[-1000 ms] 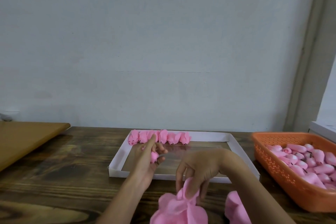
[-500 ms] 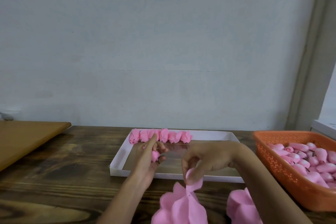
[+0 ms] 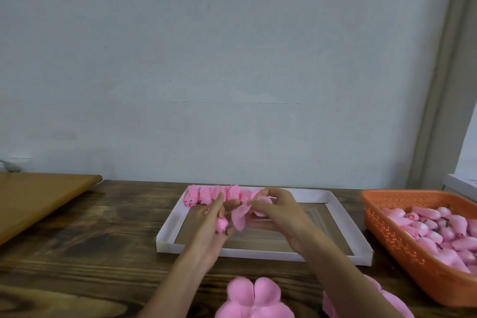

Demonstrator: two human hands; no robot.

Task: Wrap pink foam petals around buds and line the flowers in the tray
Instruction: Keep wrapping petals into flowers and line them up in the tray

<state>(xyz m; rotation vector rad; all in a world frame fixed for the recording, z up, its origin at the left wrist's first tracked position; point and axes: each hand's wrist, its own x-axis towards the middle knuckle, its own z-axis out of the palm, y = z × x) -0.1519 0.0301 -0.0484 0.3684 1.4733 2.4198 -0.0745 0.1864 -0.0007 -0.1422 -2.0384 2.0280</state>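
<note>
Over the white cardboard tray (image 3: 343, 224), my left hand (image 3: 211, 230) holds a small pink bud (image 3: 222, 224) between its fingers. My right hand (image 3: 276, 212) pinches a pink foam petal piece (image 3: 240, 215) and brings it against the bud. A row of several finished pink flowers (image 3: 204, 195) lies along the tray's far edge, partly hidden behind my hands. A stack of flat pink petal pieces (image 3: 254, 297) lies on the table near me.
An orange plastic basket (image 3: 387, 224) full of pink buds stands at the right. A second heap of pink petals (image 3: 387, 302) lies under my right forearm. A light wooden board (image 3: 38, 196) sits at the left on the dark wooden table (image 3: 90, 253).
My right hand lifted a petal piece off the stack near me and carried it up to the bud in my left hand. The left hand stayed nearly still.
</note>
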